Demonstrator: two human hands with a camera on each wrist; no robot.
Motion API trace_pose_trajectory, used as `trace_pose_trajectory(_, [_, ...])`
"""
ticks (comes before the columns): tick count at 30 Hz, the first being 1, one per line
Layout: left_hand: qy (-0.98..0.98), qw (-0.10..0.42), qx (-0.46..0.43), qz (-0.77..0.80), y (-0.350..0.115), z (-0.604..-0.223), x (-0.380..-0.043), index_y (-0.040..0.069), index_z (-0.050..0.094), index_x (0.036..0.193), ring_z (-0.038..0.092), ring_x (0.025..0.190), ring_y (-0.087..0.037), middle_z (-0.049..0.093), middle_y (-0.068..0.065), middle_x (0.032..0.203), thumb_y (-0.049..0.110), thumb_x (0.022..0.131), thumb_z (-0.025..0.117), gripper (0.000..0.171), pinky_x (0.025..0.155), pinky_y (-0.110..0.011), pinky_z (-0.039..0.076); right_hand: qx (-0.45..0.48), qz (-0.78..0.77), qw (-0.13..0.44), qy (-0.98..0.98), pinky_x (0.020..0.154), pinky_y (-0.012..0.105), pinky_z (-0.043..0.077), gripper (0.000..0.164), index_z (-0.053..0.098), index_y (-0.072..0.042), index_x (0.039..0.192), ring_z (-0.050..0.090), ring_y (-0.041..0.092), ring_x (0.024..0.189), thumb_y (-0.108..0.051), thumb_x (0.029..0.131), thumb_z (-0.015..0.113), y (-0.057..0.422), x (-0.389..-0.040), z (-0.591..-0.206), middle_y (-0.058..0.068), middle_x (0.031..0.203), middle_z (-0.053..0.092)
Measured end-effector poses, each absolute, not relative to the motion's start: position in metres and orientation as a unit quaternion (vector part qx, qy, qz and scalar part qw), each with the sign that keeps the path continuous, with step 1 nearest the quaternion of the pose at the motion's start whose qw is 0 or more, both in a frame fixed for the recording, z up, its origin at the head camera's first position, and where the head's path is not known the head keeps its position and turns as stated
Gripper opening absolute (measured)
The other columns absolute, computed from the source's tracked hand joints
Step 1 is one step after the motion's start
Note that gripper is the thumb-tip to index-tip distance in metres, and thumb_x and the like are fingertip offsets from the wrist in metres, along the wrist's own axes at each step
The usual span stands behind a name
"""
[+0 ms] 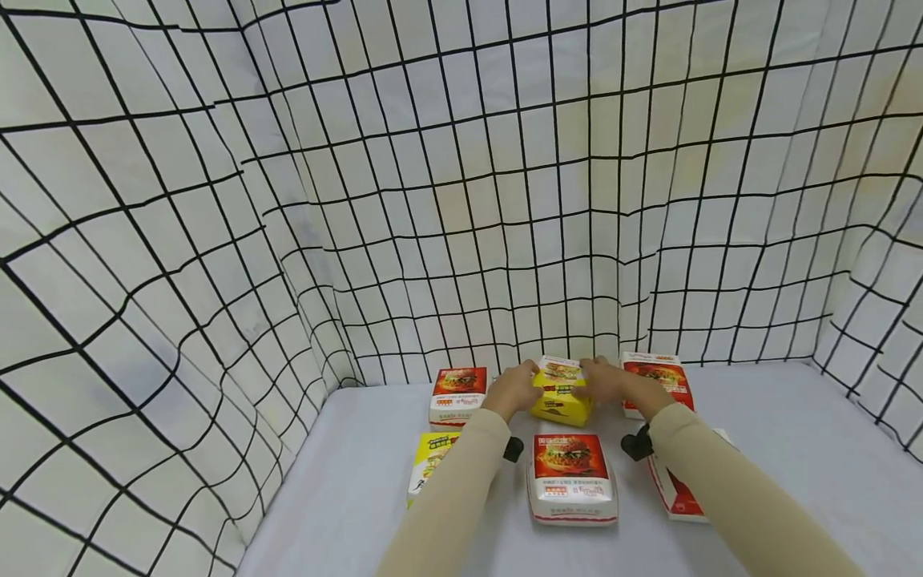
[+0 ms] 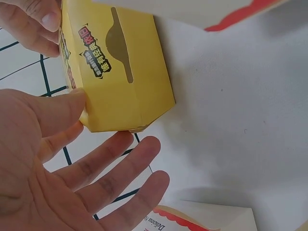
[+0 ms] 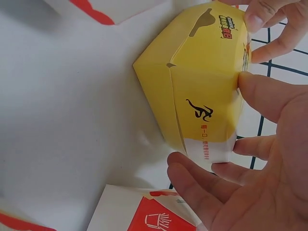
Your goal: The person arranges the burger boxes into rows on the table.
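A yellow burger box (image 1: 561, 407) with a burger picture stands at the back middle of the white table, between both hands. My left hand (image 1: 513, 390) holds its left side. In the left wrist view the thumb lies on the box's edge and a finger goes behind it, with the other fingers spread below. On the opposite side my right hand (image 1: 611, 381) grips the box, its thumb (image 3: 262, 94) on the edge and fingertips at the white-printed end. What the fingers do behind the box is partly hidden.
Red-and-white burger boxes stand at back left (image 1: 459, 390), back right (image 1: 658, 370) and front middle (image 1: 572, 481). A red-and-white box (image 1: 681, 498) is partly under the right forearm, a yellow-and-white one (image 1: 431, 461) beside the left. Black-gridded white cloth (image 1: 461, 200) walls the table.
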State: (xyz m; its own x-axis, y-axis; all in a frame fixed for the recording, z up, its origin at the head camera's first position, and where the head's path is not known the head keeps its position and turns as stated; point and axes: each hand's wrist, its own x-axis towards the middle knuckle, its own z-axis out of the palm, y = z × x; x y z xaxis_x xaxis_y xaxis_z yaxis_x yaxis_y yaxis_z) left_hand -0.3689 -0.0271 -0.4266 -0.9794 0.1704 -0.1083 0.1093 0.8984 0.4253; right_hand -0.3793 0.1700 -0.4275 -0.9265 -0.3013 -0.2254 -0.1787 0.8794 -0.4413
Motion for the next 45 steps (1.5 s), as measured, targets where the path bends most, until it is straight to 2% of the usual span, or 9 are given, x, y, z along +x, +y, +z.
trace_pose_trajectory(4, [0.972, 0.066, 0.069, 0.215, -0.029, -0.429, -0.37, 0.018, 0.055, 0.144, 0.064, 0.118, -0.025, 0.064, -0.01, 0.141, 0.028, 0.102, 0.063, 0.044, 0.099, -0.047, 0.052, -0.135, -0.194, 0.142, 0.961, 0.112, 0.064, 0.038, 0.078, 0.028, 0.009, 0.155, 0.043, 0.05, 0.139, -0.034, 0.101, 0.064, 0.169, -0.378, -0.427, 0.04, 0.152, 0.032])
trace_pose_trajectory(11, [0.972, 0.059, 0.055, 0.222, -0.033, -0.432, -0.374, 0.014, 0.057, 0.142, 0.061, 0.104, -0.025, 0.066, -0.013, 0.136, 0.026, 0.103, 0.06, 0.04, 0.092, -0.046, 0.051, -0.138, -0.18, 0.141, 0.964, 0.106, 0.06, 0.044, 0.076, 0.033, 0.009, 0.152, 0.05, 0.042, 0.126, -0.034, 0.099, 0.066, 0.166, -0.376, -0.426, 0.038, 0.145, 0.04])
trace_pose_trajectory(15, [0.971, 0.054, 0.049, 0.226, -0.036, -0.432, -0.375, 0.013, 0.058, 0.141, 0.057, 0.096, -0.024, 0.067, -0.013, 0.134, 0.024, 0.104, 0.058, 0.039, 0.083, -0.042, 0.048, -0.14, -0.17, 0.145, 0.965, 0.106, 0.058, 0.044, 0.075, 0.034, 0.01, 0.151, 0.051, 0.04, 0.124, -0.032, 0.098, 0.067, 0.162, -0.374, -0.425, 0.037, 0.143, 0.041])
trace_pose_trajectory(20, [0.971, 0.051, 0.053, 0.229, -0.037, -0.431, -0.374, 0.012, 0.059, 0.14, 0.057, 0.092, -0.024, 0.068, -0.013, 0.131, 0.022, 0.104, 0.057, 0.038, 0.079, -0.04, 0.047, -0.13, -0.161, 0.153, 0.966, 0.109, 0.059, 0.043, 0.075, 0.034, 0.009, 0.151, 0.051, 0.041, 0.126, -0.032, 0.097, 0.068, 0.16, -0.372, -0.423, 0.036, 0.144, 0.041])
trace_pose_trajectory(24, [0.973, 0.046, 0.058, 0.22, -0.036, -0.429, -0.374, 0.013, 0.058, 0.141, 0.059, 0.094, -0.023, 0.068, -0.012, 0.132, 0.022, 0.104, 0.056, 0.038, 0.082, -0.041, 0.05, -0.126, -0.147, 0.149, 0.97, 0.11, 0.06, 0.041, 0.074, 0.035, 0.008, 0.151, 0.049, 0.044, 0.131, -0.032, 0.097, 0.068, 0.16, -0.371, -0.421, 0.035, 0.146, 0.041])
trace_pose_trajectory(30, [0.976, 0.022, 0.073, 0.204, -0.034, -0.425, -0.372, 0.015, 0.055, 0.144, 0.062, 0.108, -0.022, 0.064, -0.012, 0.136, 0.023, 0.104, 0.056, 0.041, 0.092, -0.044, 0.053, -0.128, -0.141, 0.109, 0.976, 0.108, 0.059, 0.044, 0.065, 0.042, 0.005, 0.149, 0.053, 0.043, 0.131, -0.03, 0.099, 0.065, 0.163, -0.367, -0.416, 0.031, 0.144, 0.048])
trace_pose_trajectory(35, [0.982, 0.004, 0.083, 0.17, -0.031, -0.419, -0.365, 0.014, 0.058, 0.141, 0.066, 0.108, -0.026, 0.066, -0.012, 0.13, 0.03, 0.1, 0.063, 0.044, 0.089, -0.045, 0.055, -0.118, -0.161, 0.097, 0.975, 0.105, 0.059, 0.047, 0.063, 0.044, 0.002, 0.149, 0.057, 0.039, 0.123, -0.03, 0.099, 0.065, 0.166, -0.368, -0.414, 0.027, 0.142, 0.05])
trace_pose_trajectory(39, [0.985, 0.006, 0.088, 0.147, -0.028, -0.418, -0.357, 0.011, 0.059, 0.139, 0.067, 0.102, -0.027, 0.067, -0.013, 0.125, 0.036, 0.098, 0.067, 0.049, 0.085, -0.046, 0.056, -0.12, -0.168, 0.098, 0.974, 0.104, 0.058, 0.047, 0.06, 0.046, 0.001, 0.146, 0.058, 0.037, 0.12, -0.028, 0.099, 0.067, 0.167, -0.371, -0.418, 0.026, 0.139, 0.052])
trace_pose_trajectory(45, [0.986, 0.038, 0.097, 0.132, -0.019, -0.416, -0.351, 0.01, 0.051, 0.149, 0.067, 0.117, -0.03, 0.066, -0.013, 0.136, 0.042, 0.098, 0.065, 0.062, 0.093, -0.049, 0.055, -0.14, -0.14, 0.099, 0.975, 0.098, 0.052, 0.049, 0.052, 0.052, 0.004, 0.137, 0.059, 0.031, 0.109, -0.025, 0.096, 0.068, 0.167, -0.374, -0.423, 0.024, 0.126, 0.059])
